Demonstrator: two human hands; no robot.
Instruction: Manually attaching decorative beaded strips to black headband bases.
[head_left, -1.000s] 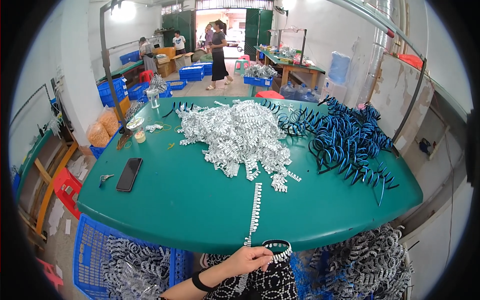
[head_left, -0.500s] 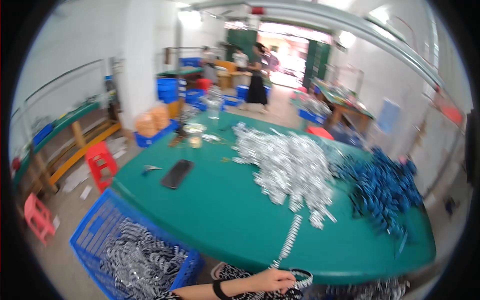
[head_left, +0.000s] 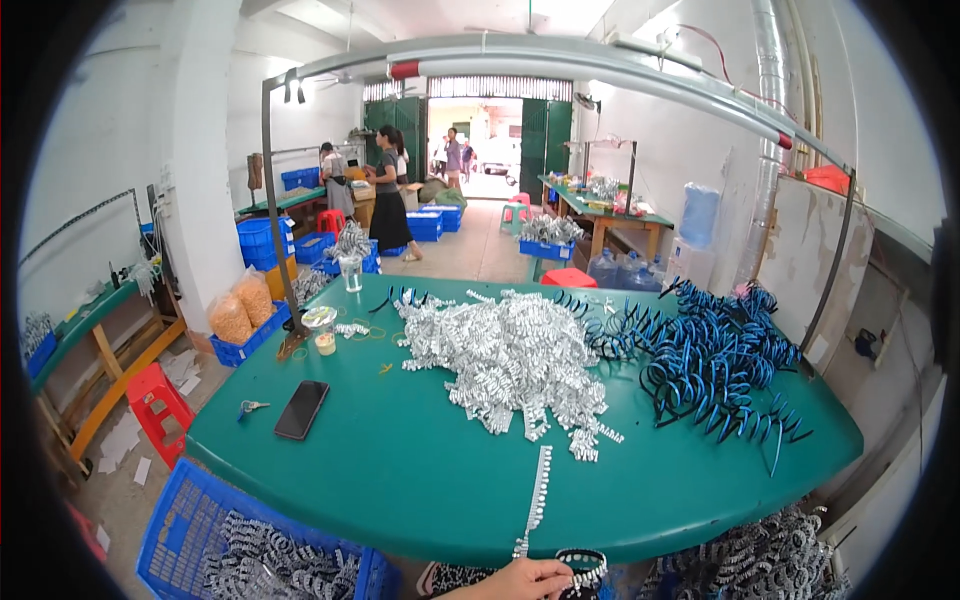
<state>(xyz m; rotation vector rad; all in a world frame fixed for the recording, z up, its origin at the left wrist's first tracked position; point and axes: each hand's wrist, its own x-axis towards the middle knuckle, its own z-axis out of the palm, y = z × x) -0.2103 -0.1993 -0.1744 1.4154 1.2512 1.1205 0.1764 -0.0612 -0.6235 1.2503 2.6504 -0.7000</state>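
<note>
My left hand (head_left: 525,580) reaches in at the lower edge, fingers pinched together on a black hoop (head_left: 585,572) dotted with white bead-like pieces. A narrow white beaded strip (head_left: 538,495) lies on the table just beyond that hand, its near end hanging at the table edge beside my fingers. Farther off, a big heap of silvery-white strips (head_left: 510,350) covers the middle of the green table (head_left: 400,480). To its right sprawls a tangle of blue and black coiled bands (head_left: 700,350). My right hand does not show.
On the table's left lie a phone (head_left: 302,410), keys (head_left: 252,407) and a small cup (head_left: 325,343). A blue crate (head_left: 185,530) of coiled strips stands at lower left; more coils (head_left: 760,560) sit at lower right. Red stool (head_left: 158,405) at left; people beyond the table.
The view has turned to the right and steadied, so the table's contents sit farther left. My left hand is lower in the picture, still gripping the black hoop.
</note>
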